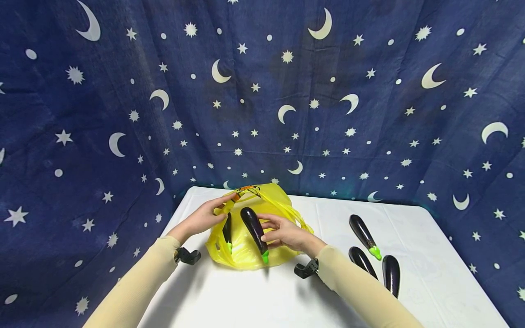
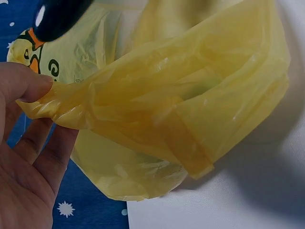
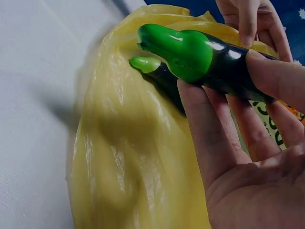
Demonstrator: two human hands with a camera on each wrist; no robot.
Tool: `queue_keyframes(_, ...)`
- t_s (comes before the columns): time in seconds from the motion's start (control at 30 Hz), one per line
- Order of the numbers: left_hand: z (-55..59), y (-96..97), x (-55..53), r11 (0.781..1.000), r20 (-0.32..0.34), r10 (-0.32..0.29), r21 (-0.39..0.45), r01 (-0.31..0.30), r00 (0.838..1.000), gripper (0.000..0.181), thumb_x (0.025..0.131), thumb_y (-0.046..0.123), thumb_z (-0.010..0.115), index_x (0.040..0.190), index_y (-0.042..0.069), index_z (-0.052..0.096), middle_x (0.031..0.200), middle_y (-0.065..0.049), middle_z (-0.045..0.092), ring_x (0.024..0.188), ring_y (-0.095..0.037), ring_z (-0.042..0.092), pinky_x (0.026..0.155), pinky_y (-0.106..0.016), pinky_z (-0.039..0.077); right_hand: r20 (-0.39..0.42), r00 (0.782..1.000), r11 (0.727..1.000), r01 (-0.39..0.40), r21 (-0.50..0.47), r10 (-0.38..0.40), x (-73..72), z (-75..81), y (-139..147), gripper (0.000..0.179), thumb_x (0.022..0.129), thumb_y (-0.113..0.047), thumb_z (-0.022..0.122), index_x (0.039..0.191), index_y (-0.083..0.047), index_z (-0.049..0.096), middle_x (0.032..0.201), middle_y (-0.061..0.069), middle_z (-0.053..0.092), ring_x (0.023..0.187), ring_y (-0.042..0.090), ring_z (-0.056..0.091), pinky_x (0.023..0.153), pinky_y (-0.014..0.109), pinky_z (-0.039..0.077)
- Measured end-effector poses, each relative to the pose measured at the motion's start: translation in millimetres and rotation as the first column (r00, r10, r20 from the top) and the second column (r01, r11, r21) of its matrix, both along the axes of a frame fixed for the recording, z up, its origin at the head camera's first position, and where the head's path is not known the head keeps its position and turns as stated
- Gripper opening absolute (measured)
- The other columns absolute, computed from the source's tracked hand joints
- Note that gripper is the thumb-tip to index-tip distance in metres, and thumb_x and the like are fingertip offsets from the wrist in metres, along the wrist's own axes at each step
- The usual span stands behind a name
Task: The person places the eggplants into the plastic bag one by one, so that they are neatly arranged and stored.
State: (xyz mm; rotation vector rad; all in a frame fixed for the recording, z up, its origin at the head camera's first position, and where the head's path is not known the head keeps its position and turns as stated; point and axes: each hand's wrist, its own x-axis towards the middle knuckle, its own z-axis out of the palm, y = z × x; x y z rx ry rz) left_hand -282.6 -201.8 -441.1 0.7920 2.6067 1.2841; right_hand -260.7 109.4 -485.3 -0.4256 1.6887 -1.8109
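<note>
A yellow plastic bag [image 1: 242, 259] lies on the table with its mouth spread. My left hand [image 1: 206, 215] pinches the bag's rim between thumb and fingers, as the left wrist view [image 2: 33, 129] also shows. In my right hand [image 1: 287, 234] is a dark purple eggplant [image 1: 255, 230] with a green stem end, held between thumb and fingers above the bag's opening. A second eggplant [image 1: 227, 232] is at the bag's left side; in the right wrist view its green end [image 3: 145, 64] shows behind the held one, and the bag partly hides it.
Three more eggplants lie on the right of the white table [image 1: 328, 218]: one farther back [image 1: 362, 232], one nearer [image 1: 362, 262], one at the right [image 1: 391, 275]. My right sleeve partly covers the nearer ones. A blue curtain [image 1: 262, 114] with moons and stars hangs behind.
</note>
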Motion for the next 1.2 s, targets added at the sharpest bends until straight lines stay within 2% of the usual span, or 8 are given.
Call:
queue_keyframes(0.57,-1.5,-1.5,-0.5,1.000,-0.008,0.001,-0.003,-0.001,1.000,0.069,0.095,-0.002,0.061,0.158,0.020,0.043,0.157,0.002,0.046,0.136,-0.026,0.048,0.112,-0.047,0.038,-0.005,0.997,0.997,0.077,-0.007,-0.077,-11.9,-17.5,-23.2,0.075,0.092,-0.002,0.072,0.158,-0.015,0.039,0.143,0.019,0.056,0.107,0.030,0.069,0.087,0.050,0.057)
queue_keyframes(0.93,-0.5,-2.2,0.6,1.000,0.012,0.017,-0.011,-0.017,1.000,0.069,0.095,-0.001,0.061,0.158,0.021,0.043,0.158,-0.002,0.044,0.136,-0.029,0.048,0.112,-0.050,0.038,0.038,0.987,0.986,0.160,-0.050,-0.158,-20.5,-27.0,-38.4,0.074,0.093,-0.003,0.072,0.158,-0.018,0.040,0.144,0.021,0.053,0.110,0.031,0.068,0.087,0.051,0.057)
queue_keyframes(1.2,-1.5,-2.9,-0.2,1.000,0.021,0.014,-0.017,-0.014,1.000,0.072,0.095,-0.001,0.061,0.159,0.025,0.042,0.159,-0.003,0.042,0.136,-0.031,0.048,0.112,-0.051,0.038,0.061,0.978,0.976,0.202,-0.080,-0.198,-25.9,-32.4,-51.9,0.075,0.093,0.000,0.070,0.159,-0.013,0.038,0.142,0.023,0.053,0.109,0.030,0.067,0.088,0.052,0.056)
